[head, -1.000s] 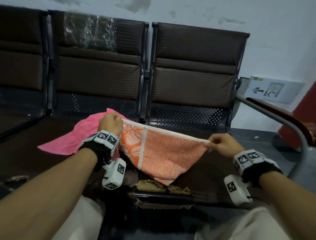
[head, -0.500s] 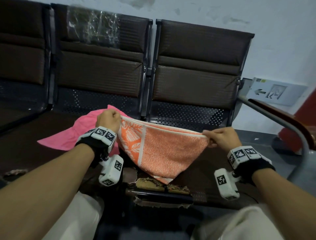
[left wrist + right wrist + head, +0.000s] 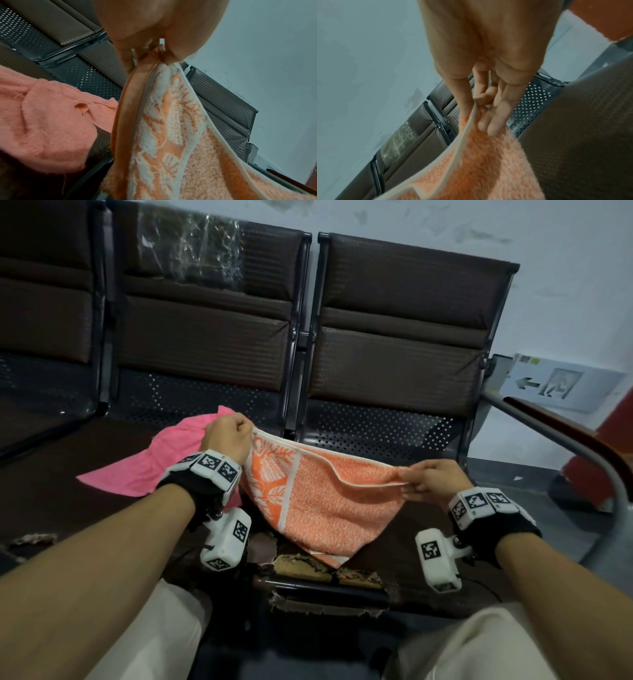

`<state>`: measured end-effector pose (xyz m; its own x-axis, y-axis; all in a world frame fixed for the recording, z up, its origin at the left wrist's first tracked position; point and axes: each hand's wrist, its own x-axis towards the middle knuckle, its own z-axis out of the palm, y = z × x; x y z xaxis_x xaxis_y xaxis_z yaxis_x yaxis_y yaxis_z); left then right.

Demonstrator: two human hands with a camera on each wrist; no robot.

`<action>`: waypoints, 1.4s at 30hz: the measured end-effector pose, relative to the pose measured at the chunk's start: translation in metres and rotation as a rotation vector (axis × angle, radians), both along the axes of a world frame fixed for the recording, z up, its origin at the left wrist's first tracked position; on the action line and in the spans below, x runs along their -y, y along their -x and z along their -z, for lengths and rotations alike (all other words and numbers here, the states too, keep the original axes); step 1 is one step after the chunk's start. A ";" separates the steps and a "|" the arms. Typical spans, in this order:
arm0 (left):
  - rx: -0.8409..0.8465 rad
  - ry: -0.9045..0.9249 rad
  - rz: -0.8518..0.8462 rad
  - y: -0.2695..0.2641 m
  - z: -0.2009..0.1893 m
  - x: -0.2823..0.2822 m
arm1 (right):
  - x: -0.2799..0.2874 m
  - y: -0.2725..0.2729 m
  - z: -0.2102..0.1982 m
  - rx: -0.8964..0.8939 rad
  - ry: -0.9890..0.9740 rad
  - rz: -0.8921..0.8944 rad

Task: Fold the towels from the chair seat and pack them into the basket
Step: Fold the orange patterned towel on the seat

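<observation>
Orange towel held over the chair seat, top hem slacker than half a second ago, layers parting | right hand at 3 o'clock pinches one hem, regripping | left hand at 10 fisted on corner | pink towel beyond, unfolded | basket unseen.

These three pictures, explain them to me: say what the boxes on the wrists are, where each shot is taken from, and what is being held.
No machine: a person wears cameras. The wide picture comes from the head; the white boxes are wrist cameras, giving the two close-ups. The left hand and the right hand each pinch an end of the orange towel, which hangs between them above the chair seat. A pink towel lies on the seat behind the left wrist. No basket shows.
</observation>
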<state>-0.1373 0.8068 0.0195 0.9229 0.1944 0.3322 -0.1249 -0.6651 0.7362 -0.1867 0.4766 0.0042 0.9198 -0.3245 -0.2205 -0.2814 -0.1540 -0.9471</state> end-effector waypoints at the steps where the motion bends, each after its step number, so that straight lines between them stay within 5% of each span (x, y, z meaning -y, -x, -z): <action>1: -0.003 0.001 0.000 0.000 0.000 0.000 | 0.000 0.000 0.001 -0.006 -0.035 -0.022; 6: -0.005 -0.004 -0.007 -0.001 0.000 0.000 | 0.003 -0.002 0.002 -0.031 -0.169 -0.079; 9: -0.011 -0.014 -0.009 -0.002 0.000 0.000 | 0.007 -0.002 0.003 0.016 -0.156 0.047; 14: -0.015 -0.062 -0.024 -0.005 -0.001 -0.004 | 0.015 -0.001 0.012 0.039 0.363 0.210; 20: -0.021 -0.014 -0.082 -0.009 -0.003 -0.016 | 0.006 0.007 0.010 0.298 0.735 -0.203; 25: -0.041 0.012 -0.093 -0.010 0.001 -0.021 | 0.002 0.016 0.002 0.149 0.992 -0.530; 32: -0.130 -0.026 0.049 -0.003 0.001 -0.025 | -0.002 0.033 -0.003 -0.184 1.206 -0.647; 35: -0.140 -0.015 0.142 0.004 0.001 -0.020 | 0.007 0.040 -0.007 -0.082 1.278 -0.523; 42: -0.044 0.203 0.358 0.045 -0.015 0.030 | -0.011 0.050 -0.028 0.418 0.813 -0.004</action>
